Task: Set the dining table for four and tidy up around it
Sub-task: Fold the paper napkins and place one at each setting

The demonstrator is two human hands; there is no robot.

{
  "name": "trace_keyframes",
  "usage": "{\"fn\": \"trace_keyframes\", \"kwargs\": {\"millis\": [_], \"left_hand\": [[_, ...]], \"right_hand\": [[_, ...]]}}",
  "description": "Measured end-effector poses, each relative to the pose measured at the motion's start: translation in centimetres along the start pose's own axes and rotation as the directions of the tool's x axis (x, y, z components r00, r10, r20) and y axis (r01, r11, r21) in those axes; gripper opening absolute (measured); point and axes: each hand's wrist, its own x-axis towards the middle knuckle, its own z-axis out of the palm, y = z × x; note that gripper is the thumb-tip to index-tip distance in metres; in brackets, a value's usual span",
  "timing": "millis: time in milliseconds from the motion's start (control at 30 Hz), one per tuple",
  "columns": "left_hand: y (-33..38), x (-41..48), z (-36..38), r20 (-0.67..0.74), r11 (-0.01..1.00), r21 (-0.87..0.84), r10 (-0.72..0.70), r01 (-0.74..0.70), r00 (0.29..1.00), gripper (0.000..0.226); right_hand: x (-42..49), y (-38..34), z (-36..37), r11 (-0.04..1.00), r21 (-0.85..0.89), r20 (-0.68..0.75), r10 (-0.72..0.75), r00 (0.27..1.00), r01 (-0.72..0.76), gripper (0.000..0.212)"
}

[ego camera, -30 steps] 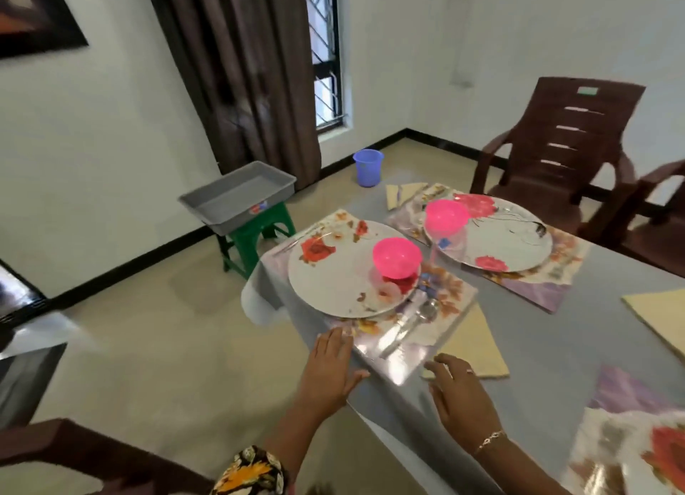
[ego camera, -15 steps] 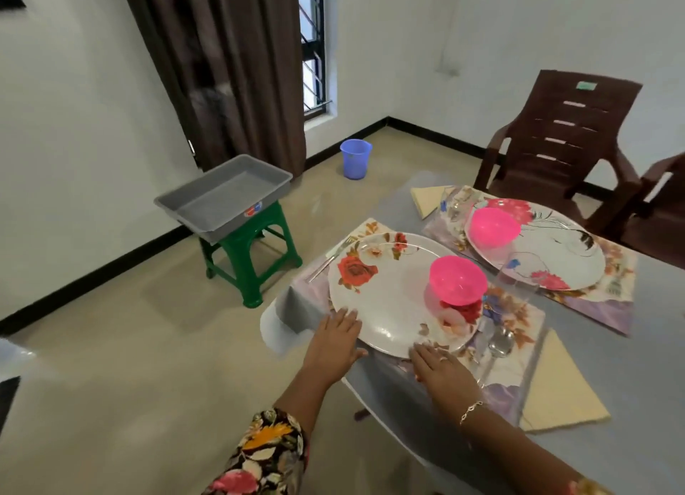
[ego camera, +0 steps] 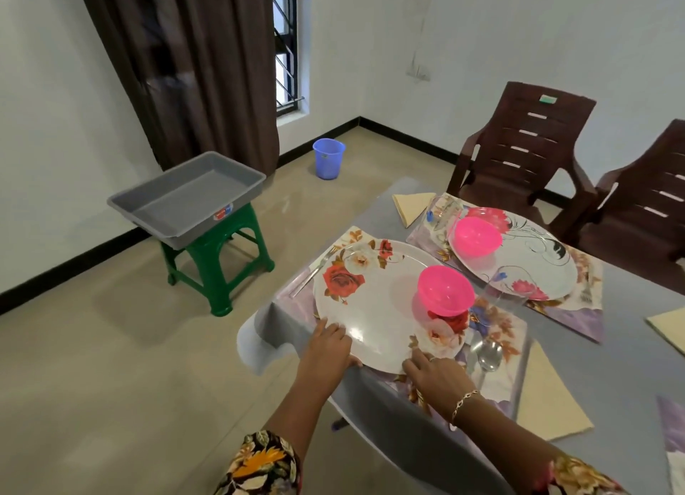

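A white plate with red roses (ego camera: 370, 309) lies on a floral placemat (ego camera: 498, 329) at the near corner of the grey table (ego camera: 615, 365). A pink bowl (ego camera: 446, 290) stands on the plate's right side. My left hand (ego camera: 328, 346) rests its fingers on the plate's near-left rim. My right hand (ego camera: 433, 377) touches the near rim by the rose print. A fork (ego camera: 315, 272) lies left of the plate, a spoon (ego camera: 489, 353) right of it, with a clear glass (ego camera: 506, 290) behind. A second plate (ego camera: 530, 264) with a pink bowl (ego camera: 477, 235) lies farther back.
Yellow napkins lie near the spoon (ego camera: 552, 394) and at the far corner (ego camera: 411, 203). Two brown chairs (ego camera: 519, 149) (ego camera: 652, 216) stand behind the table. On the floor to the left, a grey tray (ego camera: 185, 198) sits on a green stool (ego camera: 218, 268); a blue bin (ego camera: 328, 159) stands by the curtain.
Both hands moved forward from the table edge onto the near rim of the rose plate. The view shifted closer and to the left.
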Motion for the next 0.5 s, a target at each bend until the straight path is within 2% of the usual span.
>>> {"fn": "trace_keyframes", "kwargs": {"millis": [267,400,500], "left_hand": [[-0.1,0.5,0.4,0.004,0.992,-0.111,-0.067,0.067,0.998,0.047],[0.9,-0.1,0.7,0.032,0.994,-0.051,-0.092,0.094,0.995,0.053],[3.4,-1.4,1.5,0.016,0.995,0.051,-0.088,0.087,0.996,0.075]], "right_hand": [[-0.9,1.0,-0.1,0.999,0.041,-0.112,-0.02,0.993,0.025,0.056],[-3.4,0.9,1.9,0.995,0.087,-0.189,0.072,0.979,-0.056,0.069],[-5.6,0.7,3.1,0.988,0.105,-0.277,0.14,0.95,-0.115,0.044]]}}
